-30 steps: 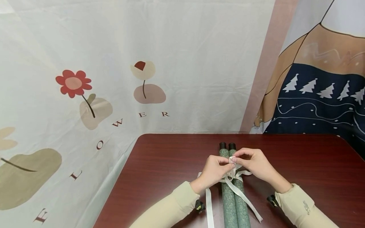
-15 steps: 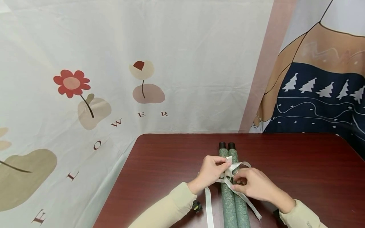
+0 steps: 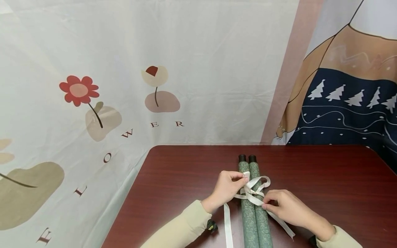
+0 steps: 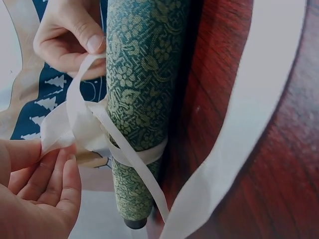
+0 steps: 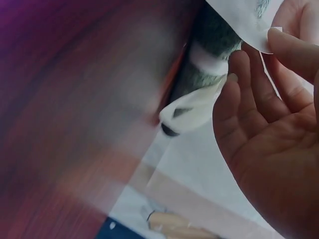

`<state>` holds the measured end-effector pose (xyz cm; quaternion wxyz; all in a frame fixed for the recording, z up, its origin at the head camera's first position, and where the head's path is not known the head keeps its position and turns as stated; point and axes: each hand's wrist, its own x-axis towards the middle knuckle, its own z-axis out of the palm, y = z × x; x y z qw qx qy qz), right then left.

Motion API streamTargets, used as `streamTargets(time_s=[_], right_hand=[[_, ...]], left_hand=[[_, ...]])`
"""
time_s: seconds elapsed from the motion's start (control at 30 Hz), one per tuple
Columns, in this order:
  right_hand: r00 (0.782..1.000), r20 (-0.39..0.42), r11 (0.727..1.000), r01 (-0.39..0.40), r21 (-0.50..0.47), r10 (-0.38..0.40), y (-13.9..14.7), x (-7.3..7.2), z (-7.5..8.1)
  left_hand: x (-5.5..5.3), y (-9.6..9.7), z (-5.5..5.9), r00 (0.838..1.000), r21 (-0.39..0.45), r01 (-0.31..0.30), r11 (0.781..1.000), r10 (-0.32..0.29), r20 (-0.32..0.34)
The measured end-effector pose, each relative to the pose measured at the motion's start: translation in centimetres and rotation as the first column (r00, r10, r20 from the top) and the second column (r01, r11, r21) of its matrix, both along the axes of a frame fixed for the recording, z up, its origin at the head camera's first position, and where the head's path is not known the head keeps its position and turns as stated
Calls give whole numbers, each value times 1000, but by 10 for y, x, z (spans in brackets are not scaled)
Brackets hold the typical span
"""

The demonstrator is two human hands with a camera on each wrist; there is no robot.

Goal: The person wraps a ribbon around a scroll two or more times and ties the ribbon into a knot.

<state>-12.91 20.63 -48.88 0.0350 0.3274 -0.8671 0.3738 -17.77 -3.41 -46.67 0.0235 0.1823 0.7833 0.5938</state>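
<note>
Two green patterned scrolls (image 3: 250,225) with black end knobs lie side by side on the table. A white ribbon (image 3: 227,224) is wrapped round both and crosses itself on top, with a loop standing toward the right. My left hand (image 3: 225,189) pinches a folded part of the ribbon above the left scroll. At the right scroll's side, my right hand (image 3: 289,209) pinches another length between thumb and forefinger, its loose tail hanging below. The left wrist view shows both hands on the ribbon (image 4: 79,117), beside one scroll (image 4: 142,74).
The dark red table (image 3: 186,172) extends around the scrolls. A long ribbon tail runs down the left side of them. Behind the table hangs a pale cloth (image 3: 217,69) printed with flowers and letters.
My right hand has let go of the ribbon near my left hand, come down to the right, and taken hold of another length. The loop at the right now stands free. My left hand keeps its pinch.
</note>
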Motion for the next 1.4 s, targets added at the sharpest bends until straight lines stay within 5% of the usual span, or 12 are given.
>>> streamTargets(time_s=[0.5,0.93,1.4], right_hand=[[980,124,980,139,140,-156,63,7,3],[960,121,957,228,181,-252,101,8,-2],[903,206,903,307,301,-376,134,4,-4]], left_hand=[[0,-7,-2,1000,-17,-24,1000,24,-13],[0,-9,-2,999,-17,-35,999,35,-20],[-2,-13,-4,999,-6,-32,999,32,-3]])
